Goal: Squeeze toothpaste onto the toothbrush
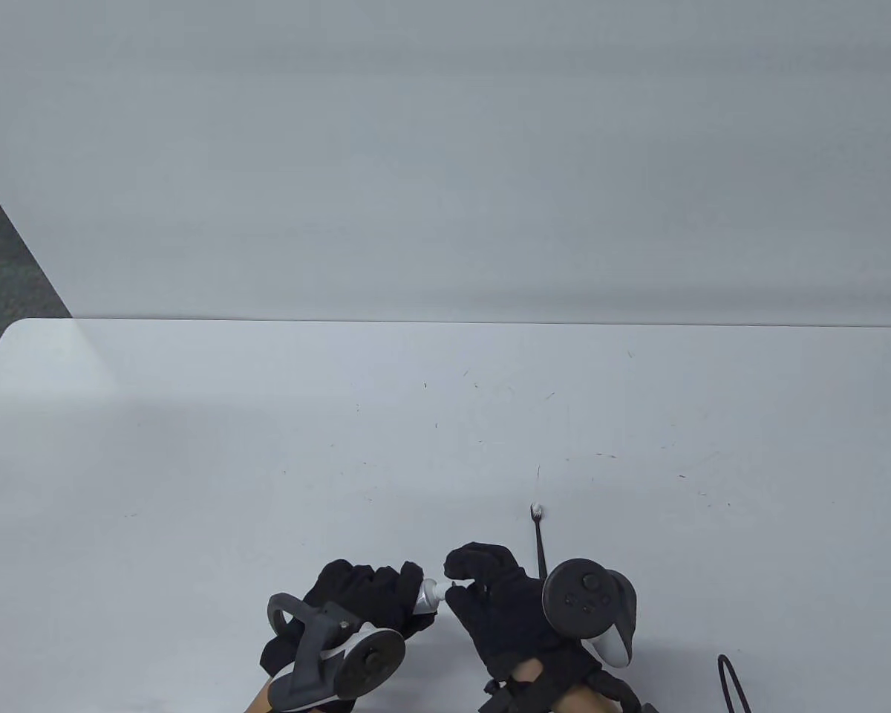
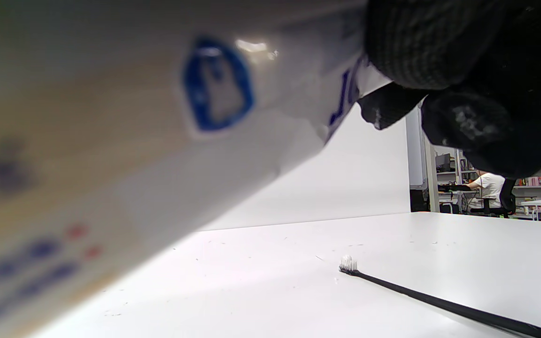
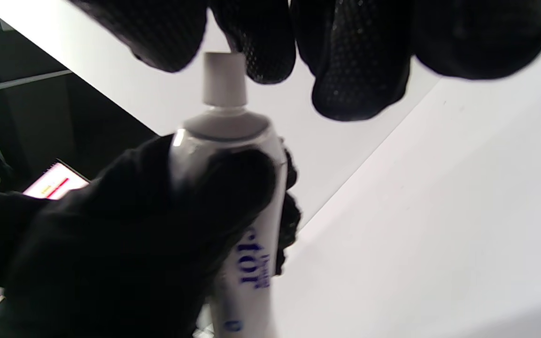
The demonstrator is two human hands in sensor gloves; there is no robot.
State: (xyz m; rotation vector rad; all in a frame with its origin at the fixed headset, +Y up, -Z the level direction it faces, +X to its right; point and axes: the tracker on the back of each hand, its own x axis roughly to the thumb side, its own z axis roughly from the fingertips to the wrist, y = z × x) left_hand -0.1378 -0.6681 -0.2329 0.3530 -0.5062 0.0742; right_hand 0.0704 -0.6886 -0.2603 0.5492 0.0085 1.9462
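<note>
My left hand point(image 1: 405, 590) grips a white toothpaste tube point(image 1: 425, 596) with blue print near the table's front edge, its nozzle end pointing right. The tube fills the left wrist view point(image 2: 158, 141). In the right wrist view the tube point(image 3: 247, 202) stands upright with its white cap point(image 3: 225, 77) on. My right hand point(image 1: 462, 583) is at the cap, and its fingertips point(image 3: 261, 51) close around it. A black toothbrush point(image 1: 540, 546) with white bristles lies on the table just beyond my right hand, head away from me. It also shows in the left wrist view point(image 2: 439, 305).
The white table point(image 1: 267, 460) ends at a white back panel point(image 1: 445, 148). A black cable loop point(image 1: 731, 679) lies at the front right. Dark floor point(image 1: 0, 282) shows past the table's left corner.
</note>
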